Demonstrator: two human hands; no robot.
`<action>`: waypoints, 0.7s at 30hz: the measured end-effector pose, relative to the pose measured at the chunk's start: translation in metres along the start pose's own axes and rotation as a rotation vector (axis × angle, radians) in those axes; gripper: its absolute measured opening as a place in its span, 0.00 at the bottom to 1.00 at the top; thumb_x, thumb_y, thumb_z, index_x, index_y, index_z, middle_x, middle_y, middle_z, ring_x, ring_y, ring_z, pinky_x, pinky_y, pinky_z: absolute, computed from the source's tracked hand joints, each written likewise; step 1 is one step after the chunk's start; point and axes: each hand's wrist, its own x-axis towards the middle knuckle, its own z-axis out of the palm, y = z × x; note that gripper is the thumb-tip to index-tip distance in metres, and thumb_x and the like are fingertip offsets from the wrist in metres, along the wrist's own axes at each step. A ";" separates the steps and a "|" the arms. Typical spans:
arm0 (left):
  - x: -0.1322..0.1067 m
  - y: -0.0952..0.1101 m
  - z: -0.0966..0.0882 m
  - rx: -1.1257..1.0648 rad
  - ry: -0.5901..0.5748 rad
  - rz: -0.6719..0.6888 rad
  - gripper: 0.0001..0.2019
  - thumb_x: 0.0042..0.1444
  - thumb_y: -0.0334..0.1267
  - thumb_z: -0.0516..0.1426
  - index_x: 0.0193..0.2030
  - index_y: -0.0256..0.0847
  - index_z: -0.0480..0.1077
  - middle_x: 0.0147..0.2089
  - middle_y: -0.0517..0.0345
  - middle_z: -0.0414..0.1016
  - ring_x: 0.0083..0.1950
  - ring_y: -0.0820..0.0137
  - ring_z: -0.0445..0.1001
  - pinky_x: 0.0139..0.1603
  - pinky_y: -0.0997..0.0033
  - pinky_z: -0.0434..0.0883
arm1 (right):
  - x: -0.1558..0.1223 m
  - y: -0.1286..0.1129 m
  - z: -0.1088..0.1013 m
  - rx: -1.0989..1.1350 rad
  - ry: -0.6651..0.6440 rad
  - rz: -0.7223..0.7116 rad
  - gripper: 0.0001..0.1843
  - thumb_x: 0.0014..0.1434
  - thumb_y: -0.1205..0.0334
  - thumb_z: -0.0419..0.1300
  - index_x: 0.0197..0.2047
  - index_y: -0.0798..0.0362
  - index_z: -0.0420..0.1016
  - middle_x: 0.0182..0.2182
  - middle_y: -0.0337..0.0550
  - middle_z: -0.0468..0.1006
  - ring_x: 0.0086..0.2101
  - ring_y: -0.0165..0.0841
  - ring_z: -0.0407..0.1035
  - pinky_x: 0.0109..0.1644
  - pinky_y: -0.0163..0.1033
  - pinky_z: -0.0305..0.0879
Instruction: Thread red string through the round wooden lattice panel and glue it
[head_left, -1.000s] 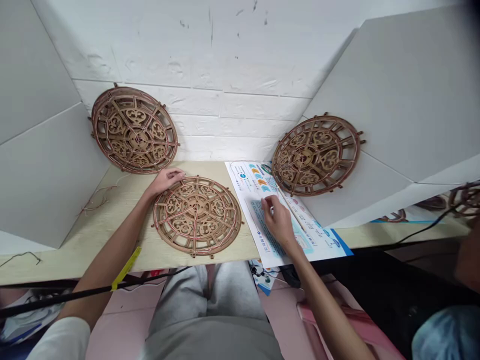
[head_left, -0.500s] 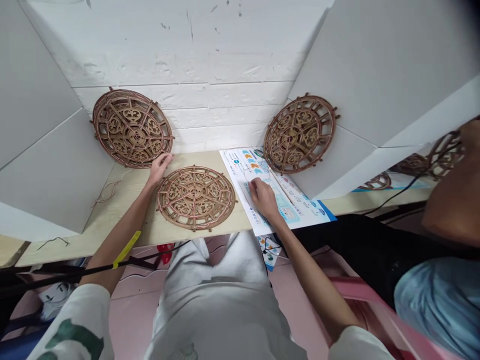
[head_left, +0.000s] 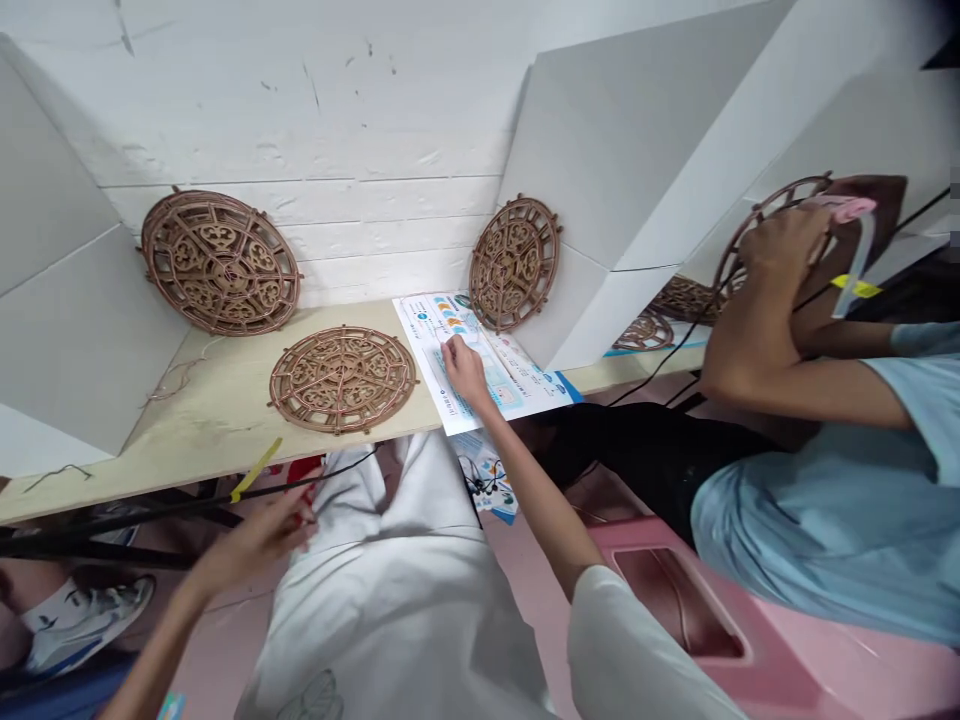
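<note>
Reference item: the flat openwork disc (head_left: 343, 380), round and brown with reddish wire along its spokes, lying face up on the pale wooden tabletop (head_left: 206, 425) near the front edge. Neither hand touches it.

Right hand (head_left: 463, 370): to the right of the flat disc, over the printed sheet (head_left: 525, 388). Fingers curled in, thumb close to the index finger. Whether a thin piece is pinched between them cannot be told.

Left hand (head_left: 270, 528): below and slightly left of the flat disc, off the tabletop, in front of the person's lap. Fingers loosely extended, blurred; no object seen in the grasp.

Beyond the flat disc to the left, a left leaning disc (head_left: 223, 265) of similar pattern stands tilted. Beyond it to the right, a right leaning disc (head_left: 514, 265) stands tilted at the grey-white panel (head_left: 600, 170), by the far end of the printed sheet. Left of the flat disc, loose reddish wires (head_left: 176, 380) lie on the tabletop. Below it, toward the left, a yellow tag (head_left: 257, 470) marks a black cable.

Well to the right of the flat disc, a co-worker's hand (head_left: 787, 240) is at another openwork ring; the finger state there cannot be told. A pink stool (head_left: 784, 665) shows below that person.
</note>
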 end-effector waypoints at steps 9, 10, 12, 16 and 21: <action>0.098 0.060 0.096 -0.032 0.312 0.091 0.26 0.65 0.61 0.50 0.54 0.44 0.75 0.56 0.43 0.78 0.60 0.50 0.76 0.65 0.47 0.70 | -0.003 -0.002 -0.003 0.037 0.003 0.000 0.11 0.73 0.55 0.43 0.40 0.50 0.59 0.36 0.49 0.75 0.34 0.40 0.67 0.38 0.41 0.53; 0.108 0.067 0.102 -0.030 0.308 0.106 0.27 0.67 0.60 0.48 0.54 0.43 0.75 0.58 0.43 0.77 0.62 0.50 0.75 0.66 0.47 0.68 | -0.003 -0.002 -0.003 0.040 0.003 0.003 0.11 0.73 0.55 0.43 0.40 0.50 0.59 0.36 0.49 0.75 0.35 0.40 0.67 0.38 0.41 0.53; 0.128 0.080 0.119 -0.038 0.278 0.163 0.26 0.68 0.58 0.46 0.58 0.44 0.74 0.61 0.44 0.75 0.66 0.51 0.71 0.70 0.48 0.65 | -0.003 -0.001 -0.003 0.038 0.000 0.006 0.11 0.73 0.55 0.43 0.40 0.50 0.58 0.37 0.49 0.75 0.35 0.40 0.68 0.39 0.41 0.54; 0.164 0.100 0.162 -0.094 0.204 0.265 0.26 0.68 0.57 0.45 0.58 0.46 0.74 0.62 0.46 0.75 0.70 0.51 0.66 0.74 0.49 0.59 | -0.001 0.001 -0.002 0.008 -0.020 0.015 0.10 0.75 0.56 0.43 0.41 0.49 0.58 0.38 0.48 0.75 0.38 0.39 0.69 0.41 0.40 0.55; 0.202 0.118 0.207 -0.125 0.066 0.284 0.21 0.70 0.52 0.49 0.59 0.45 0.74 0.60 0.42 0.75 0.65 0.54 0.71 0.70 0.51 0.63 | 0.000 0.002 -0.001 -0.002 -0.018 0.038 0.11 0.76 0.56 0.42 0.42 0.49 0.58 0.38 0.46 0.75 0.39 0.38 0.70 0.42 0.39 0.57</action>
